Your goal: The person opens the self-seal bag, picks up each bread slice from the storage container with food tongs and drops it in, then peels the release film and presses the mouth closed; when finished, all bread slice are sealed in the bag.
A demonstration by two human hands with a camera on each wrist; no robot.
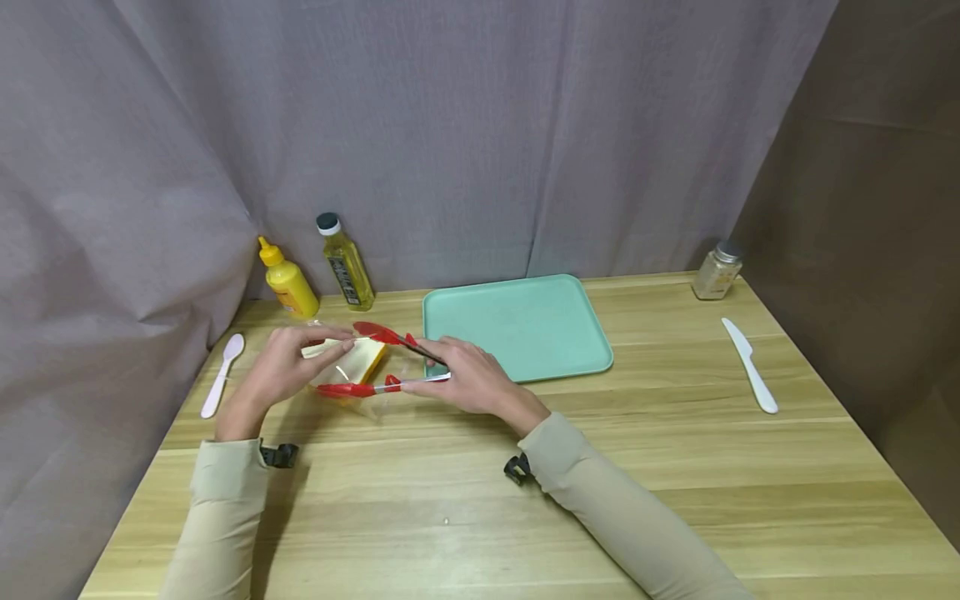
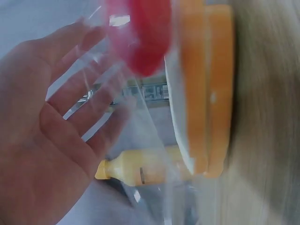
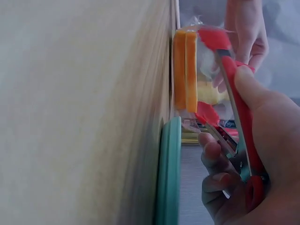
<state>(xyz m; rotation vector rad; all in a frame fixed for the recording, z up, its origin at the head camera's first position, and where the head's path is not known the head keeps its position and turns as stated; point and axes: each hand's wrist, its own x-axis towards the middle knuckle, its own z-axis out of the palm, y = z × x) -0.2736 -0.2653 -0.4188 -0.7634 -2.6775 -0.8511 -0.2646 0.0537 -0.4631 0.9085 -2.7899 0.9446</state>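
Across the lower frame of the head view spreads a pale wood-grain table, with a smooth mint-green rectangular tray at centre. Left of the tray, red-tipped metal tongs lie with their long axis running left-right, tips pointing left and spread around a yellow sandwich in a crinkly clear plastic bag. The right hand curls round the tong handles. The left hand touches the bag, fingers fairly straight and slightly spread.
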